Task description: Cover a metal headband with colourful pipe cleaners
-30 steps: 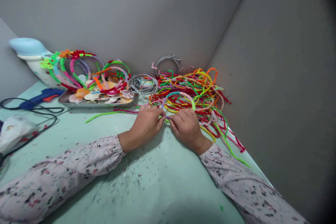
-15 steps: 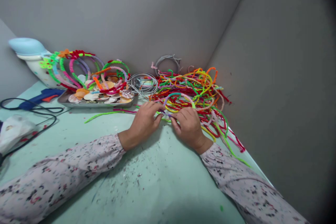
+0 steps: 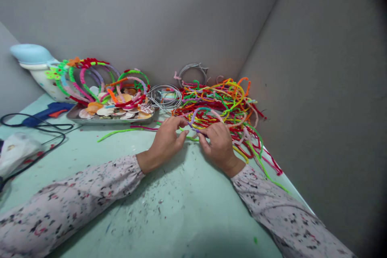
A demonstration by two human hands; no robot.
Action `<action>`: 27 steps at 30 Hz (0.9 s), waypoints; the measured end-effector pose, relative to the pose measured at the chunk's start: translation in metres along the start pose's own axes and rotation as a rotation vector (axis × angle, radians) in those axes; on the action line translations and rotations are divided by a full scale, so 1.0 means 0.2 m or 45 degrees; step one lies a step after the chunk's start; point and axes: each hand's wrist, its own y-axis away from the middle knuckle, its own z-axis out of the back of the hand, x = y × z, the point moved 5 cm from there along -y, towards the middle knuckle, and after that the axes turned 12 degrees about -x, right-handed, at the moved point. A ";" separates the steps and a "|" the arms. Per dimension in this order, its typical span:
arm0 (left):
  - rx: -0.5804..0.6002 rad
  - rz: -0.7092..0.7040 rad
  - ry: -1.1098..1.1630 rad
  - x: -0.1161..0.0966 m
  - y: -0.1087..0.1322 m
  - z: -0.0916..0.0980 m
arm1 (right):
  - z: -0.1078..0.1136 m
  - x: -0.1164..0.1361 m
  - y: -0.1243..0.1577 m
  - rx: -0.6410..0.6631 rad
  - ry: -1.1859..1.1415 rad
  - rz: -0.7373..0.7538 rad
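Note:
My right hand (image 3: 218,145) is closed on a hoop wrapped in fuzzy pipe cleaner (image 3: 208,110), pinching it near its purple end between thumb and fingers. The arch of the hoop rises above that hand, in purple, teal and pink sections. My left hand (image 3: 168,140) is on the other side, its thumb spread away from the index finger. Its index fingertip is at the purple section and seems to touch it. A loose green pipe cleaner (image 3: 110,134) lies on the table left of my left hand.
Behind my hands is a tangled heap of pipe cleaners (image 3: 225,94). Coils of grey wire (image 3: 165,96) lie beside it. To the left stand a metal tray (image 3: 121,121) of shells, several finished hoops (image 3: 83,76), a blue glue gun (image 3: 42,115) with black cord, and a blue-lidded container (image 3: 33,54).
My left thumb has drawn back from the purple section, opening a gap to the index finger. The purple end has turned slightly in my right hand, and the hoop has shifted a little.

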 end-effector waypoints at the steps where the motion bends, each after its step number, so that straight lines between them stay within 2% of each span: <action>1: -0.008 0.015 0.030 0.01 0.00 0.00 | 0.00 0.00 0.00 0.000 -0.001 -0.002; 7: 0.038 0.101 0.312 0.03 0.01 -0.04 | 0.00 0.01 0.01 0.014 -0.021 0.008; 11: 0.096 0.343 0.528 0.05 0.01 -0.07 | 0.00 0.02 0.01 0.013 -0.043 0.016; 16: 0.166 0.627 0.661 0.09 0.02 -0.11 | 0.00 0.01 0.01 0.005 -0.045 0.007; 21: 0.277 0.640 0.744 0.09 0.04 -0.13 | -0.01 0.01 0.01 0.003 -0.069 0.001; 27: 0.265 0.583 0.677 0.07 0.03 -0.11 | 0.00 0.02 0.01 -0.015 -0.081 -0.028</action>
